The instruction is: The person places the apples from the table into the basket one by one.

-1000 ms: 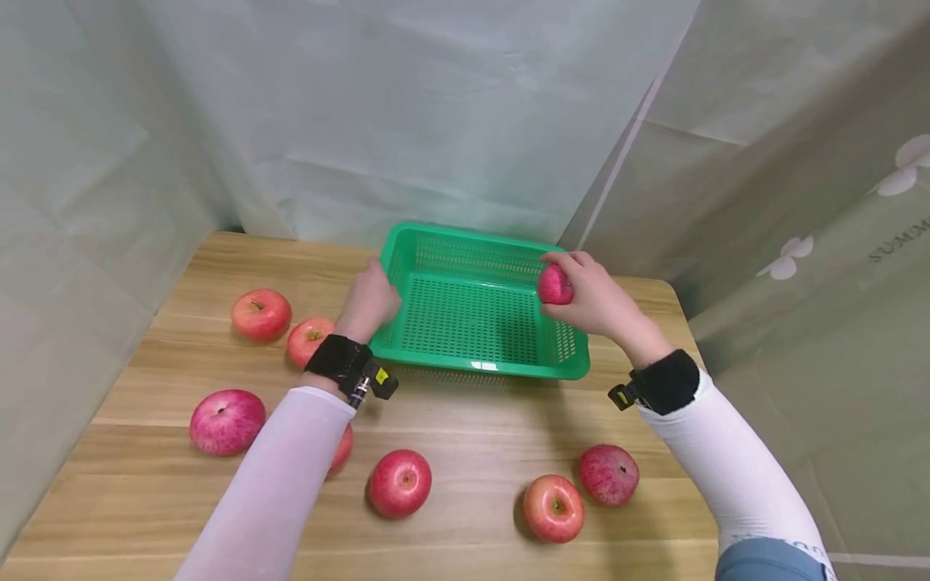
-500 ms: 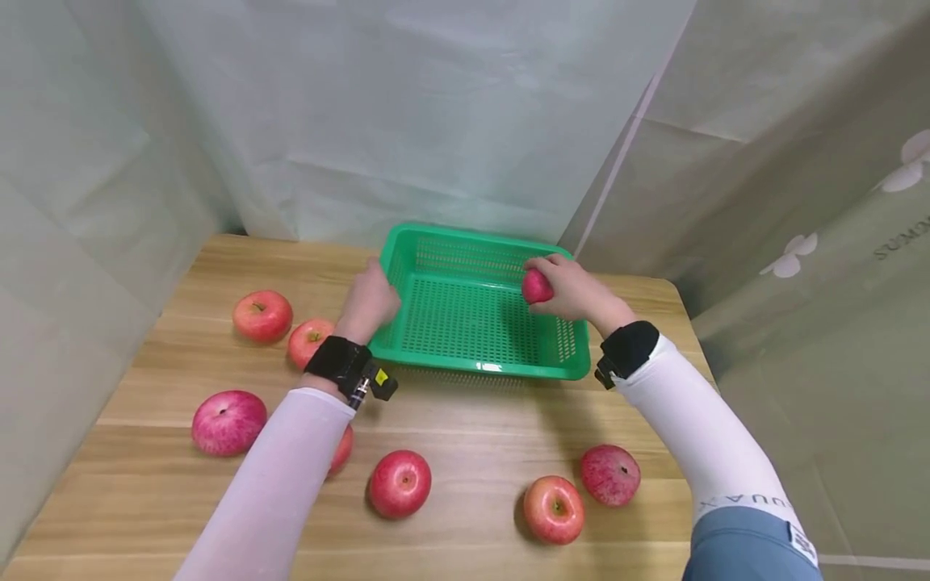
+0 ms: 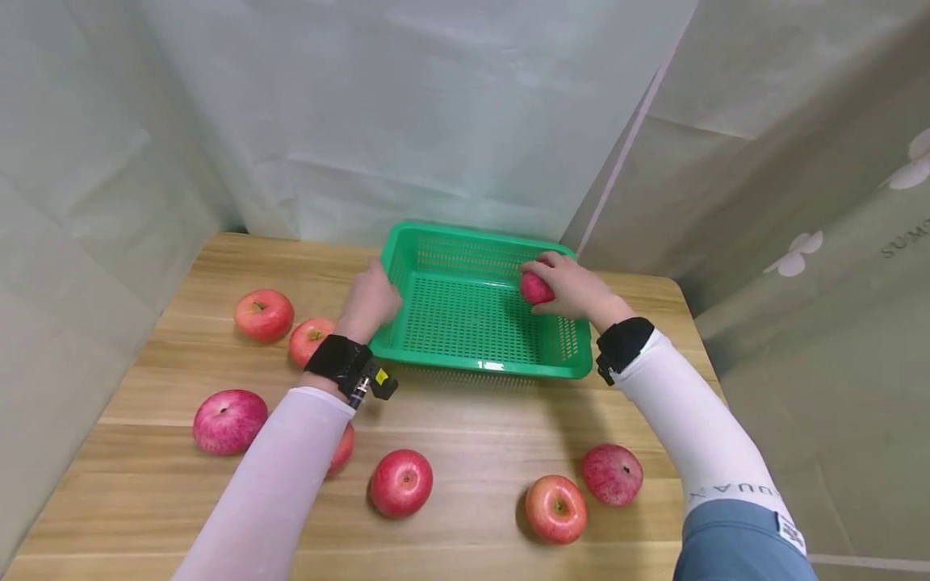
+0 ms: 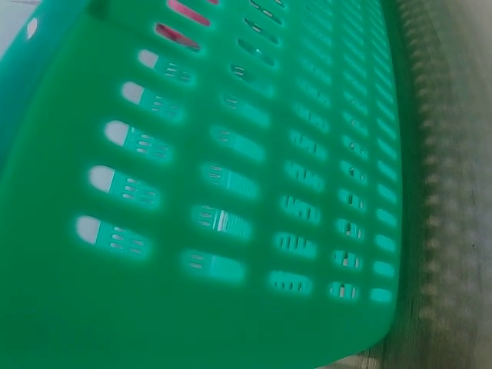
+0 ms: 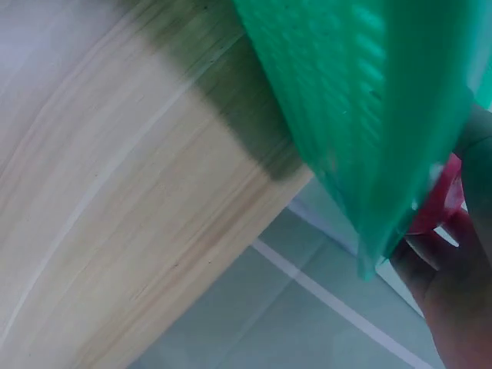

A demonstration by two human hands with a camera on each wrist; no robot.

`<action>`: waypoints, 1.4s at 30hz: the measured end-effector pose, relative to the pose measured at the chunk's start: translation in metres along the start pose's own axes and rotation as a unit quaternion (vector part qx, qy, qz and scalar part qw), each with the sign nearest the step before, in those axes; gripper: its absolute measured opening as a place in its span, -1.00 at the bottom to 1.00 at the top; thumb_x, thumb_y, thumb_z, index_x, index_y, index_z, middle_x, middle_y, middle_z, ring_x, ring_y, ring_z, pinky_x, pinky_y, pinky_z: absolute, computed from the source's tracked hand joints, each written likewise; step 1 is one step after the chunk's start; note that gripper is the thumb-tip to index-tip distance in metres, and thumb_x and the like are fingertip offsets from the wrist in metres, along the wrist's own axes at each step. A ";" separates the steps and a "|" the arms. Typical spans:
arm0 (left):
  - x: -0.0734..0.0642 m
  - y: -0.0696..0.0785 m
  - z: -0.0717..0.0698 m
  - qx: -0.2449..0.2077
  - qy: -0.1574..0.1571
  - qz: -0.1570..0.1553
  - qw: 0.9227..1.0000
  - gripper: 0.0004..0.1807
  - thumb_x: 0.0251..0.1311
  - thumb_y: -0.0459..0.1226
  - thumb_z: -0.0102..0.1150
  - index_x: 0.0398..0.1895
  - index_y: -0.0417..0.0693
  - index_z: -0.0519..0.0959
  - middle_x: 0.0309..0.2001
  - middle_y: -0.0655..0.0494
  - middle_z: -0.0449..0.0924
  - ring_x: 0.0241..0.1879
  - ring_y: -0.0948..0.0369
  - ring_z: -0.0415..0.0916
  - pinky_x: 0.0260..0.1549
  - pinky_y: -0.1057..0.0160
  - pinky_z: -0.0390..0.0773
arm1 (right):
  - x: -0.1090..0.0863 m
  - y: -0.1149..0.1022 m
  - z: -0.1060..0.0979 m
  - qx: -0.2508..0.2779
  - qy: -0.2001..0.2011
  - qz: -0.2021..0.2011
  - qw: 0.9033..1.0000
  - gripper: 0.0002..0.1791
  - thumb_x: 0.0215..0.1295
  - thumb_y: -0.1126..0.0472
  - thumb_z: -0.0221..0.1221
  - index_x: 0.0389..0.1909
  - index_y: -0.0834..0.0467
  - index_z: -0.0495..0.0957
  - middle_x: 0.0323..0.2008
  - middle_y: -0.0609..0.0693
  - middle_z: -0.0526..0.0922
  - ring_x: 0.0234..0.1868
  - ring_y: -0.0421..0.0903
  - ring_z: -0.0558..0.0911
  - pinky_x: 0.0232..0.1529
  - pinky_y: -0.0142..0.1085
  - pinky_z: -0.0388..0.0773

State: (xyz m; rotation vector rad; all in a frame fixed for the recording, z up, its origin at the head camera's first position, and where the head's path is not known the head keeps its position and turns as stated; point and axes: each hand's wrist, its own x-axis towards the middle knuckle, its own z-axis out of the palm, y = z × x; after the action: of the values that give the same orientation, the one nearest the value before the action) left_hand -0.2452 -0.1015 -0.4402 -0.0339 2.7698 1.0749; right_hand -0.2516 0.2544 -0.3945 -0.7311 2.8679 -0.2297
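A green plastic basket [image 3: 472, 367] with perforated walls stands toward the back of the table. Its left rim is gripped by my left hand [image 3: 369, 303], whose fingers curl at the edge. The left wrist view is filled by the basket's slotted end wall [image 4: 177, 307]; the hand itself does not show there. Inside the basket's right end, my right hand [image 3: 570, 286] holds a red apple [image 3: 535, 289], with fingers above and thumb below it. In the right wrist view that apple [image 5: 442, 201] shows partly, behind the basket's rim.
Several apples lie on the wooden table [image 3: 465, 420]: two at the left [image 3: 264, 315], a pinkish apple [image 3: 230, 422], one partly under the left forearm, a red apple [image 3: 402, 482] in front, and two at right [image 3: 555, 508]. Pale curtains [image 3: 436, 121] border the table's back and sides.
My right hand has moved left and slightly down into the basket with the apple, mostly in the first half second. My left hand stays at the basket's left rim.
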 end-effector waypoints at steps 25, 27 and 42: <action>-0.009 0.003 0.000 0.007 0.000 -0.001 1.000 -0.21 0.46 -0.40 -0.13 0.64 -0.51 -0.16 0.24 -0.60 0.43 0.08 -0.28 0.56 -0.01 -0.20 0.65 | 0.004 0.008 0.022 -0.079 -0.015 -0.028 0.996 -0.12 0.28 0.09 0.53 0.58 0.01 0.37 0.50 0.30 0.37 0.44 0.35 0.39 0.38 0.29 0.37; -0.009 0.003 0.000 0.007 0.000 -0.002 1.000 -0.21 0.48 -0.39 -0.13 0.64 -0.51 -0.18 0.26 -0.61 0.41 0.10 -0.29 0.56 0.01 -0.21 0.65 | 0.004 0.008 0.023 -0.080 -0.021 -0.026 0.996 -0.12 0.29 0.09 0.53 0.59 0.01 0.36 0.50 0.30 0.36 0.45 0.36 0.38 0.39 0.29 0.36; -0.009 0.003 0.000 0.005 -0.009 -0.008 1.000 -0.19 0.50 -0.37 -0.13 0.65 -0.50 -0.22 0.32 -0.62 0.36 0.20 -0.31 0.52 0.10 -0.22 0.62 | 0.002 0.005 0.026 -0.085 -0.019 -0.032 0.996 -0.10 0.27 0.20 0.54 0.61 -0.08 0.37 0.51 0.30 0.32 0.48 0.34 0.34 0.36 0.24 0.35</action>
State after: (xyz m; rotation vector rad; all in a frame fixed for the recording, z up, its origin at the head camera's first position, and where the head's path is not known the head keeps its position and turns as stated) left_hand -0.2360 -0.0999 -0.4368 -0.0445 2.7540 1.0514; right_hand -0.2503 0.2551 -0.4214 -0.8480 2.8567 0.0218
